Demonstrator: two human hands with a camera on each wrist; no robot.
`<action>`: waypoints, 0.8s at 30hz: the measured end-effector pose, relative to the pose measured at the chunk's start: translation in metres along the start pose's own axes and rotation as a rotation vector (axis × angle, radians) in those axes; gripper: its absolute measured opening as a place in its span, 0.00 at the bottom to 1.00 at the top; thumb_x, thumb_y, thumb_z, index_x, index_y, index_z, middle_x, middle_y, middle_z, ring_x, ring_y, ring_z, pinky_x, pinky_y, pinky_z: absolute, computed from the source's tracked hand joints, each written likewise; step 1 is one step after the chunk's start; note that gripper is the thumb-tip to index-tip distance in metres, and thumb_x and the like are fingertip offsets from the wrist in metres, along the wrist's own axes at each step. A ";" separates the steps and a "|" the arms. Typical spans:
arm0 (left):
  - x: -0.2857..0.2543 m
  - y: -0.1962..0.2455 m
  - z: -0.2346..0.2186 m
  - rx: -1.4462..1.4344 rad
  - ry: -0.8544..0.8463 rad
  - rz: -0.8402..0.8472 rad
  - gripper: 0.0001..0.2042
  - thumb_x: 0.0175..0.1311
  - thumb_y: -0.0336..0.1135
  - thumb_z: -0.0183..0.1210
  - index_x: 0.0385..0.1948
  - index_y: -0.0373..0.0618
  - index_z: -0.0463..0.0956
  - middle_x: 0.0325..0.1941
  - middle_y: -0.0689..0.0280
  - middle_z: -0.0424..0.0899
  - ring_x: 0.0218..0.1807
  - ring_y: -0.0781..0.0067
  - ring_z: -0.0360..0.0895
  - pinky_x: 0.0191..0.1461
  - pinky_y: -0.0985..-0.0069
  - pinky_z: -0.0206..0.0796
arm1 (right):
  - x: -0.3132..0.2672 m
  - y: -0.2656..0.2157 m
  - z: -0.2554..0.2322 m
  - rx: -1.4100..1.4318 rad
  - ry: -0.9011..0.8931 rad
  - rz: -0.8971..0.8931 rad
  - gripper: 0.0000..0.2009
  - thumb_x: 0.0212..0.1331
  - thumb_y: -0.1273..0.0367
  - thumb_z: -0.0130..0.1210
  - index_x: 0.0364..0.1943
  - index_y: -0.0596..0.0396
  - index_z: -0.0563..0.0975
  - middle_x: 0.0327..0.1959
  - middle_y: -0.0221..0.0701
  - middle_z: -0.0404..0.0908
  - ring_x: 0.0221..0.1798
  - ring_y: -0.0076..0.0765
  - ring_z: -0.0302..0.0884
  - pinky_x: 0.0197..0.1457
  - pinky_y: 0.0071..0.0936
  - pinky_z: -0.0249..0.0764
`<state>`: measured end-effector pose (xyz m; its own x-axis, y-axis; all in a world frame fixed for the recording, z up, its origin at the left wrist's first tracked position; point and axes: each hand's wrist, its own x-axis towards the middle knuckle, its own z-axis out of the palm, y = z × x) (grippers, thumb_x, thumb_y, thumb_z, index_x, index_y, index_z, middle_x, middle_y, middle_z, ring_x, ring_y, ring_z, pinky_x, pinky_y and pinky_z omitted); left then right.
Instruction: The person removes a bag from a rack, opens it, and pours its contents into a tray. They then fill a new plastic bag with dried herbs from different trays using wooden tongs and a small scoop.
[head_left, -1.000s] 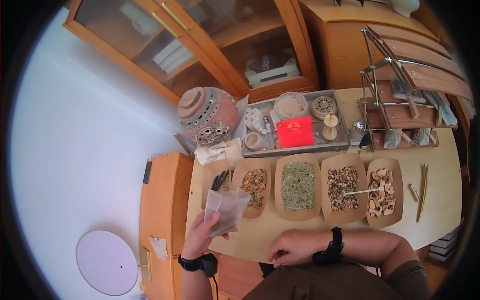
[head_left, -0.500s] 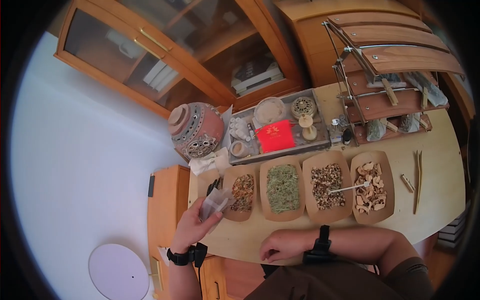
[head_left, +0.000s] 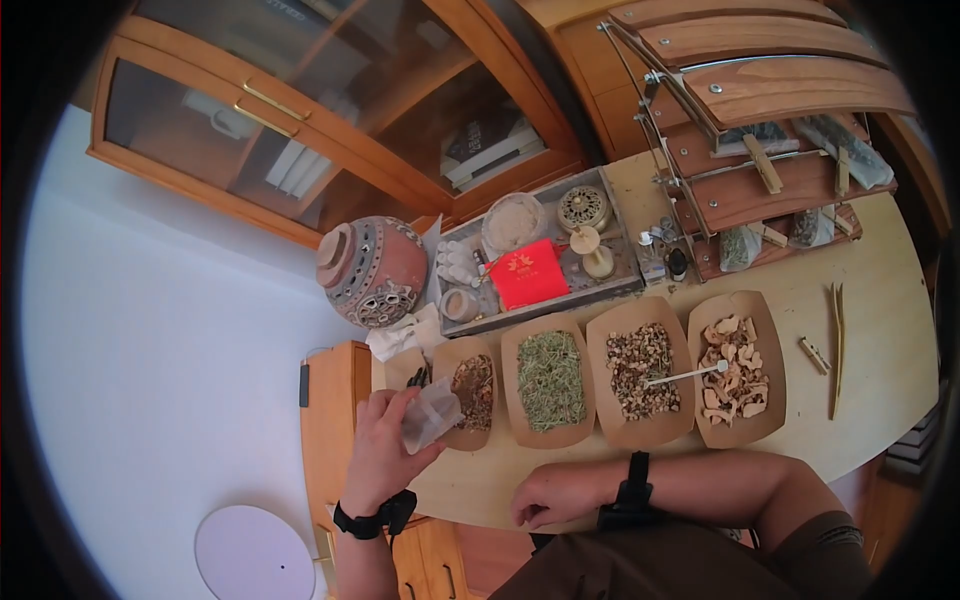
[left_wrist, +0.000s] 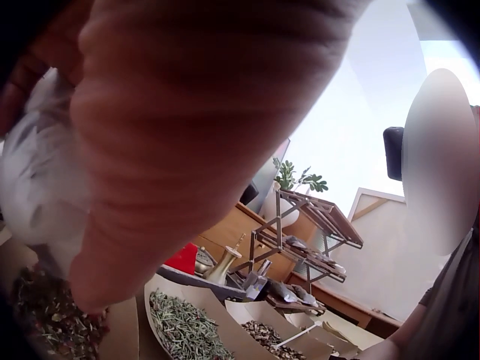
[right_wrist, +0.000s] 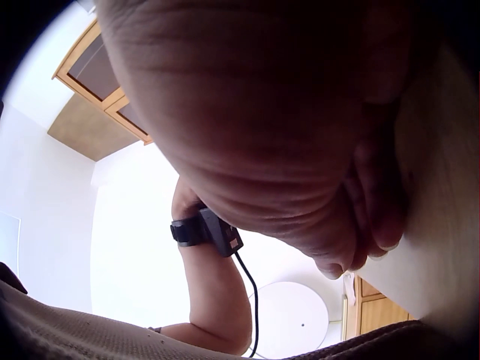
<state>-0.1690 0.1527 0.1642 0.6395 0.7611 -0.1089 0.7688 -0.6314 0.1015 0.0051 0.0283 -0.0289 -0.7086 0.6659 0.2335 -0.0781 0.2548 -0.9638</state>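
Note:
My left hand (head_left: pixel 382 455) holds a translucent bag (head_left: pixel 435 410) between thumb and fingers, over the near left end of a row of brown paper trays. In the left wrist view the pale bag (left_wrist: pixel 45 176) hangs beside the palm, above a reddish dried herb mix (left_wrist: pixel 56 311). The bag overlaps that mix (head_left: pixel 477 385) and the leftmost tray, where dark pieces (head_left: pixel 418 377) show. My right hand (head_left: pixel 562 493) rests at the table's front edge, fingers loosely curled and holding nothing. In the right wrist view its fingertips (right_wrist: pixel 386 238) lie close to the tabletop.
Further right stand trays of green herb (head_left: pixel 551 382), brown chopped pieces (head_left: pixel 640 365) and pale slices (head_left: pixel 742 380). A white scoop (head_left: pixel 690 374) lies across the last two. Behind are a clay pot (head_left: pixel 375 270), a grey tray (head_left: pixel 600 295) and a wooden rack (head_left: pixel 740 195). Tweezers (head_left: pixel 837 350) lie right.
My left hand has turned over, back upward, and the bag has tipped and come lower by the left trays. The head view has shifted. My right hand stays at the table edge.

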 end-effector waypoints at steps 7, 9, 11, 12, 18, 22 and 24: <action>0.005 0.017 -0.002 0.101 0.024 0.025 0.38 0.42 0.26 0.77 0.63 0.46 0.75 0.62 0.55 0.73 0.64 0.47 0.69 0.67 0.57 0.69 | 0.000 0.000 -0.001 -0.011 0.000 -0.001 0.10 0.58 0.72 0.63 0.43 0.57 0.85 0.38 0.39 0.88 0.43 0.44 0.86 0.49 0.39 0.80; 0.007 0.015 0.002 0.245 0.075 0.111 0.39 0.40 0.20 0.73 0.63 0.46 0.75 0.62 0.56 0.72 0.65 0.45 0.67 0.65 0.56 0.69 | 0.000 0.000 -0.001 -0.018 -0.002 -0.003 0.10 0.58 0.72 0.63 0.43 0.57 0.85 0.37 0.39 0.88 0.43 0.44 0.86 0.49 0.39 0.80; 0.007 0.017 0.002 0.298 0.080 0.127 0.39 0.39 0.19 0.72 0.63 0.47 0.76 0.63 0.56 0.71 0.65 0.45 0.67 0.66 0.56 0.69 | 0.000 0.001 0.000 -0.008 0.006 0.002 0.10 0.59 0.72 0.62 0.44 0.57 0.85 0.37 0.39 0.88 0.43 0.44 0.86 0.48 0.39 0.80; 0.008 0.018 0.002 0.351 0.086 0.144 0.39 0.39 0.18 0.70 0.63 0.48 0.76 0.64 0.56 0.71 0.66 0.45 0.67 0.66 0.56 0.68 | 0.000 0.001 0.000 -0.008 0.007 0.001 0.10 0.59 0.72 0.62 0.44 0.57 0.85 0.37 0.39 0.88 0.43 0.44 0.86 0.48 0.39 0.80; 0.007 0.021 0.006 0.379 0.085 0.173 0.39 0.38 0.15 0.68 0.62 0.48 0.76 0.66 0.55 0.70 0.68 0.43 0.67 0.69 0.54 0.67 | 0.000 0.000 0.000 -0.012 0.001 0.010 0.10 0.58 0.72 0.62 0.43 0.57 0.85 0.37 0.39 0.88 0.42 0.45 0.86 0.47 0.39 0.79; 0.006 0.018 0.008 0.377 0.112 0.192 0.40 0.38 0.14 0.68 0.63 0.48 0.76 0.67 0.53 0.69 0.70 0.42 0.66 0.70 0.54 0.67 | 0.000 -0.003 -0.002 -0.015 0.004 0.021 0.10 0.58 0.72 0.63 0.43 0.57 0.85 0.37 0.39 0.88 0.42 0.45 0.86 0.47 0.40 0.79; 0.004 0.011 0.010 0.375 0.167 0.237 0.39 0.37 0.19 0.75 0.61 0.52 0.80 0.70 0.53 0.67 0.71 0.41 0.65 0.70 0.54 0.68 | 0.000 -0.003 -0.002 -0.022 0.005 0.026 0.10 0.58 0.72 0.63 0.43 0.57 0.85 0.37 0.39 0.88 0.42 0.45 0.86 0.47 0.40 0.79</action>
<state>-0.1574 0.1474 0.1552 0.8110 0.5838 0.0378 0.5716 -0.7770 -0.2635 0.0069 0.0290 -0.0260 -0.7069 0.6757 0.2090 -0.0441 0.2529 -0.9665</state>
